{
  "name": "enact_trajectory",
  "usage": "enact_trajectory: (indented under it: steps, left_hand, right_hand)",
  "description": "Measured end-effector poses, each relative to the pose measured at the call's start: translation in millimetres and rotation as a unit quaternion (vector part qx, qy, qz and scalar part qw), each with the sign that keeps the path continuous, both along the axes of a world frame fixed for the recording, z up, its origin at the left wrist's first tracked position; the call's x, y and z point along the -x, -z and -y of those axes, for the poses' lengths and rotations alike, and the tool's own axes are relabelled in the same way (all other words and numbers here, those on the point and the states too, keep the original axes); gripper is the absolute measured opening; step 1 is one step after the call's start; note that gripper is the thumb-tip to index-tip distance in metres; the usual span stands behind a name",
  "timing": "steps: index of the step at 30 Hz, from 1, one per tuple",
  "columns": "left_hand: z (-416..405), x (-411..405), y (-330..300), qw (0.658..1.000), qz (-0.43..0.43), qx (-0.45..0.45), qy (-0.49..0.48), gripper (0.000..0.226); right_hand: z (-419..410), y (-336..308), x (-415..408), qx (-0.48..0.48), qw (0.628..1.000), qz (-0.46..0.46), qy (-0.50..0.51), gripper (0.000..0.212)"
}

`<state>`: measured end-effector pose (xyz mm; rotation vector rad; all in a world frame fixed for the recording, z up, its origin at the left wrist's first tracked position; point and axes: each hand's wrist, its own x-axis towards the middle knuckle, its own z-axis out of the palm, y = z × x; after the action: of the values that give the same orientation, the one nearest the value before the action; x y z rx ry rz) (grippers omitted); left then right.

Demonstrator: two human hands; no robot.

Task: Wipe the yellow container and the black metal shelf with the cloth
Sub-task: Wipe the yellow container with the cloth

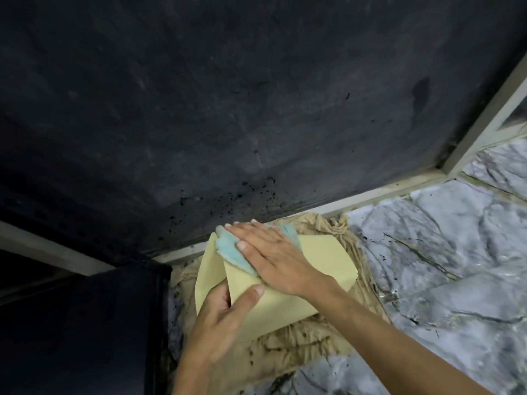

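Note:
The yellow container (328, 260) lies tilted on a crumpled tan sheet on the floor, low in the middle of the view. My right hand (273, 252) lies flat on its top face and presses a light blue cloth (231, 249) against it near the far left corner. My left hand (225, 317) grips the container's near left edge, thumb on top and fingers hidden inside or behind it. The black metal shelf (85, 323) stands at the lower left, beside the container.
A dark, stained wall (228, 109) rises right behind the container, with a pale skirting strip (385, 192) at its foot. The floor (456, 252) is grey marbled tile with black specks. The tan sheet (299, 346) spreads under and around the container.

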<state>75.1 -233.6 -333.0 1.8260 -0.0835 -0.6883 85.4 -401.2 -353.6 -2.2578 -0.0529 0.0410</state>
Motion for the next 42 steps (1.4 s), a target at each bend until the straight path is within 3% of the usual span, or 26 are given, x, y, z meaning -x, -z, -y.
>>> enact_trajectory:
  steps: [3, 7, 11, 15, 19, 23, 25, 27, 30, 32, 36, 39, 42]
  left_hand:
    - [-5.5, 0.4, 1.9, 1.000, -0.012, 0.013, -0.017, 0.034]
    - [-12.0, -1.9, 12.8, 0.997, -0.032, 0.040, -0.050, 0.044]
    - [-14.0, -2.6, 16.9, 0.997, -0.027, 0.053, -0.050, 0.049]
    - [-23.3, 0.2, 20.3, 0.995, -0.035, 0.052, -0.080, 0.052]
    - [-28.8, 4.7, 17.1, 0.995, -0.047, 0.047, -0.080, 0.044]
    - [-36.9, 0.5, 11.9, 0.994, -0.063, 0.044, -0.078, 0.059]
    - [-46.6, -2.6, 11.3, 0.994, -0.071, 0.044, -0.066, 0.056]
    - [-54.7, -5.9, 9.8, 0.996, -0.070, 0.026, -0.041, 0.053]
    - [-60.9, -13.6, -0.8, 0.999, -0.049, -0.005, 0.011, 0.059]
    - [-57.5, -22.7, -14.6, 0.996, -0.016, -0.039, 0.081, 0.051]
    - [-41.9, -40.7, -43.6, 0.957, 0.079, -0.184, 0.207, 0.031]
    - [-34.0, -46.1, -55.3, 0.888, 0.172, -0.319, 0.283, 0.009]
    - [-30.9, -44.3, -58.8, 0.828, 0.224, -0.395, 0.328, 0.024]
  right_hand:
    - [18.9, 29.7, 23.6, 0.019, 0.999, 0.020, 0.034, 0.049]
    - [71.7, 82.6, 54.8, 0.026, 0.987, -0.025, 0.155, 0.048]
    - [98.9, 102.4, 60.8, -0.130, 0.963, -0.048, 0.232, 0.037]
    - [92.1, 103.6, 67.7, -0.285, 0.902, -0.056, 0.320, 0.032]
    - [87.0, 101.6, 72.8, -0.343, 0.859, -0.073, 0.372, 0.029]
    - [94.8, 103.1, 78.1, -0.296, 0.856, -0.076, 0.416, 0.036]
    - [98.5, 111.5, 85.9, -0.263, 0.841, -0.061, 0.469, 0.036]
    - [103.4, 114.7, 98.9, -0.225, 0.821, -0.049, 0.523, 0.034]
    - [111.7, 101.9, 117.7, -0.161, 0.828, -0.012, 0.538, 0.038]
    - [117.4, 89.5, 129.7, -0.156, 0.826, -0.004, 0.541, 0.038]
    - [123.4, 67.0, 148.4, -0.175, 0.809, 0.012, 0.561, 0.037]
    - [123.0, 46.9, 156.2, -0.196, 0.806, 0.011, 0.559, 0.040]
    - [120.1, 28.9, 161.5, -0.201, 0.810, 0.016, 0.551, 0.040]
